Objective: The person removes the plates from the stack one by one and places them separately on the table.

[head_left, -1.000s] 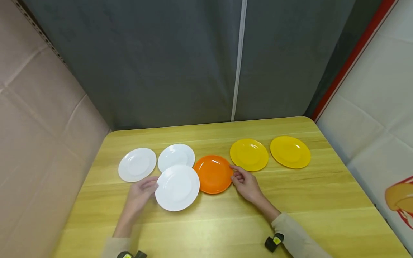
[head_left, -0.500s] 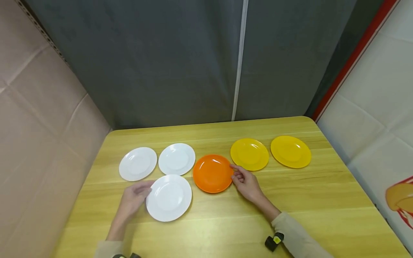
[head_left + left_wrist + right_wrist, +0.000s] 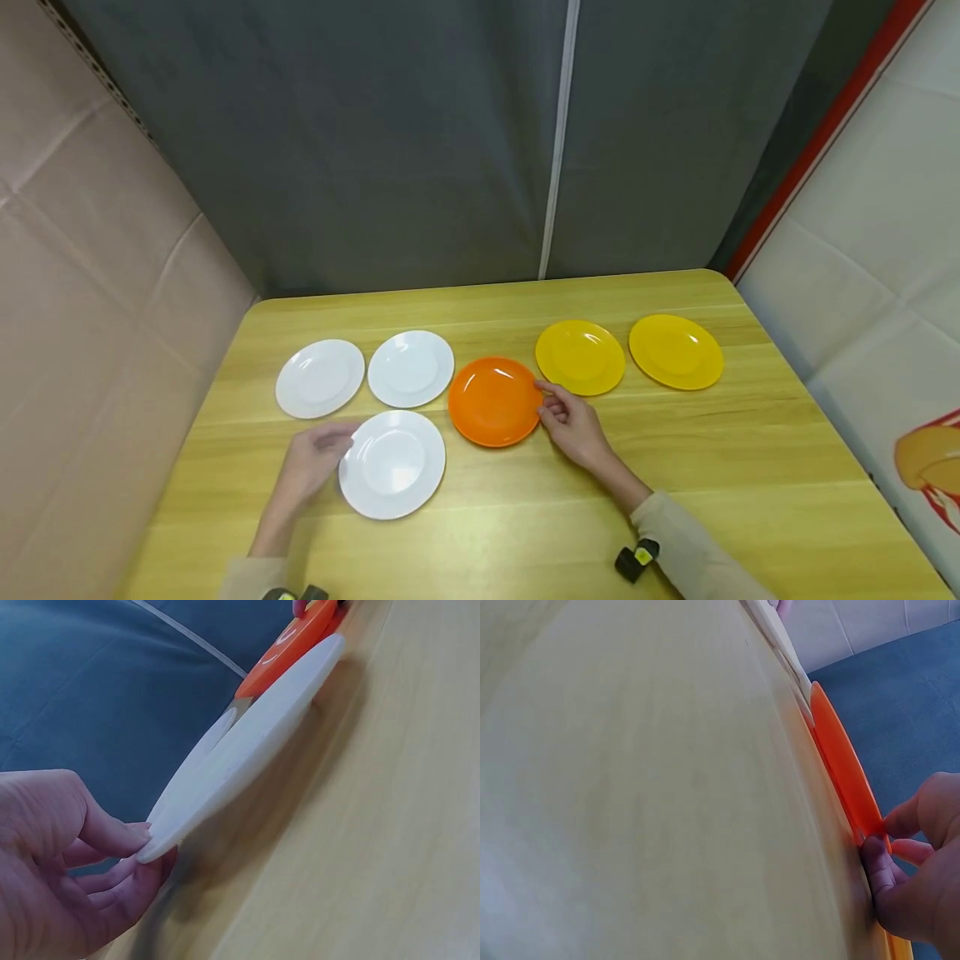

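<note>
My left hand (image 3: 317, 458) pinches the left rim of a white plate (image 3: 392, 464) between thumb and fingers. In the left wrist view this white plate (image 3: 247, 742) is held a little above the table, with its shadow beneath. At the centre lies an orange plate (image 3: 495, 402), its right rim pinched by my right hand (image 3: 573, 425). The right wrist view has the thumb and fingers at the edge of the orange plate (image 3: 844, 765), which sits low at the tabletop.
Two more white plates, one at far left (image 3: 320, 379) and one beside it (image 3: 411, 369), lie behind the held one. On the right lie two yellow plates, a nearer yellow plate (image 3: 580, 358) and a farther yellow plate (image 3: 676, 352). A grey curtain (image 3: 375, 150) hangs behind the wooden table (image 3: 600, 517).
My left hand has drawn the white plate left and toward me, off the spot where it overlapped the orange plate, and then nearly stopped. The right hand and orange plate have stayed put.
</note>
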Tool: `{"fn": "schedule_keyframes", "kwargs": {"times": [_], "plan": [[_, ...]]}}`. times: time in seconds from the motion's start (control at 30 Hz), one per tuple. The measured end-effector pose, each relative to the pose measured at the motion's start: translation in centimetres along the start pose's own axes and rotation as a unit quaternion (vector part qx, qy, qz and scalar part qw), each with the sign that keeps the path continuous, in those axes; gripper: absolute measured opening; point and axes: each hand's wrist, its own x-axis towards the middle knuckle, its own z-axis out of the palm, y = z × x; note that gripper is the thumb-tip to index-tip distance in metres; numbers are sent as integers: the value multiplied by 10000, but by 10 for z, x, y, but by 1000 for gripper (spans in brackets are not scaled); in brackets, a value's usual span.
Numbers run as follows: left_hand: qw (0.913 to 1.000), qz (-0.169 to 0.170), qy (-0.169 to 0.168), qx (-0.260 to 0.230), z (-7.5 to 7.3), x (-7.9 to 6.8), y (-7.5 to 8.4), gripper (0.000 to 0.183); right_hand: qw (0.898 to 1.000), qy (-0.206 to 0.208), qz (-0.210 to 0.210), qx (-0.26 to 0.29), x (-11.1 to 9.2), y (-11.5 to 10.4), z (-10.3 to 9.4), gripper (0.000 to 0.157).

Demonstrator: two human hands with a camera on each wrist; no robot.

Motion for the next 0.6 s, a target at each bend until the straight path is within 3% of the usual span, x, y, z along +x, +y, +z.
{"fn": "schedule_keyframes", "kwargs": {"times": [0.37, 0.6], "plan": [[9968, 183, 110, 772, 3, -2, 6, 26, 9999, 12, 22, -116, -1, -2, -2, 41], [9954, 209, 332, 873, 4, -4, 17, 34, 9976, 69, -251, -649, -1, -17, -12, 46]]}}
